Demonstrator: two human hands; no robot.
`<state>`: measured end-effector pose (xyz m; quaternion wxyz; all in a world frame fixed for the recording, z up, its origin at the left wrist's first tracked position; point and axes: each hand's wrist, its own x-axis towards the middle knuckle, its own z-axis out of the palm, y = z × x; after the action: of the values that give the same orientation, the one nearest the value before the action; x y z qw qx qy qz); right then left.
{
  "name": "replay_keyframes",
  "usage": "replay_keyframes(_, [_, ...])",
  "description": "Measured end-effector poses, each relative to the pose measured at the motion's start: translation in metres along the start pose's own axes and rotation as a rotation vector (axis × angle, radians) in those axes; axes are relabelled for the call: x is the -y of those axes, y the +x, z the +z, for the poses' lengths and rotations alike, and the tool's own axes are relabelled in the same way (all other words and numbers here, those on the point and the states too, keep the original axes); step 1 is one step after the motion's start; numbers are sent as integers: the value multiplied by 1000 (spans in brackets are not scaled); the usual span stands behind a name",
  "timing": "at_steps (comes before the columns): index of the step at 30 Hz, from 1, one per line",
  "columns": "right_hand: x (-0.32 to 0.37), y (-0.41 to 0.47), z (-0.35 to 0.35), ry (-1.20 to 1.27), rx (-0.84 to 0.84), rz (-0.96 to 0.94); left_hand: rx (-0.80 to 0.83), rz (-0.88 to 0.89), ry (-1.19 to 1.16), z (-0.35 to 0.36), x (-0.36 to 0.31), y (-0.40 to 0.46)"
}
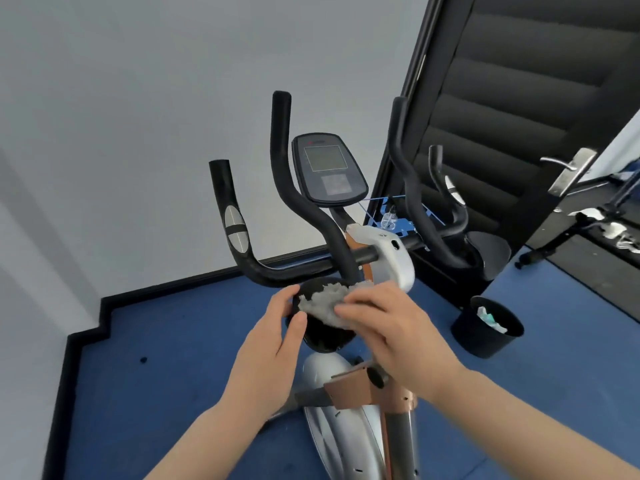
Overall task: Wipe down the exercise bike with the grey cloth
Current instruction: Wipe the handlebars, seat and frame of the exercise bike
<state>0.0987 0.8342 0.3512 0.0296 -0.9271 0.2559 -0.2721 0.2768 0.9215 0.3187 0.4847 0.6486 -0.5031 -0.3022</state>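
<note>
Blue floor (166,393) with black skirting along a white wall (138,116); dark slatted door (519,98) at far right, its metal handle (568,169) visible.

Bike (346,434) stands centre frame, seen from above and behind the handlebars. Black handlebars (282,174) rise on both sides of the console (329,168); screen blank. Silver pulse pads on the left grip (236,230). Silver and copper-coloured frame runs down to the near edge.

Black rounded holder (325,336) sits below the handlebar stem, near centre.

Left hand (273,344): thumb and fingers curled around the left rim of the holder, steadying it.

Right hand (388,327): fingers flat and close together, pressing the cloth (323,301) onto the top of the holder. Cloth is grey, fluffy, bunched; part lies under the fingers, the rest shows to their left, touching the holder's upper rim.

Black bin (485,329) on the floor to the right of the bike, with white and green scraps inside. More black equipment at far right, partly out of frame.
</note>
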Motion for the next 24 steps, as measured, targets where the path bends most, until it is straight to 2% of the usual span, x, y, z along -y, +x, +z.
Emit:
replay_keyframes(2, [12, 14, 7, 126, -140, 163, -16, -18, -114, 3, 5, -1])
replay_keyframes(5, [39, 26, 30, 246, -83, 363, -79, -6, -198, 7, 9, -2])
replay_keyframes(7, [49, 14, 40, 293, -64, 407, -101, 18, -225, 10, 11, -2])
replay_keyframes(11, [39, -9, 31, 460, 2, 413, -106, 41, -261, 13, 13, -2])
replay_keyframes(16, [42, 19, 31, 598, -150, 498, -107, 50, -260, 13, 15, -1])
replay_keyframes(21, [49, 3, 43, 581, -104, 472, -98, 60, -237, 15, 19, -3])
replay_keyframes(24, [42, -16, 39, 316, -116, 312, -110, 53, -234, 15, 19, -2])
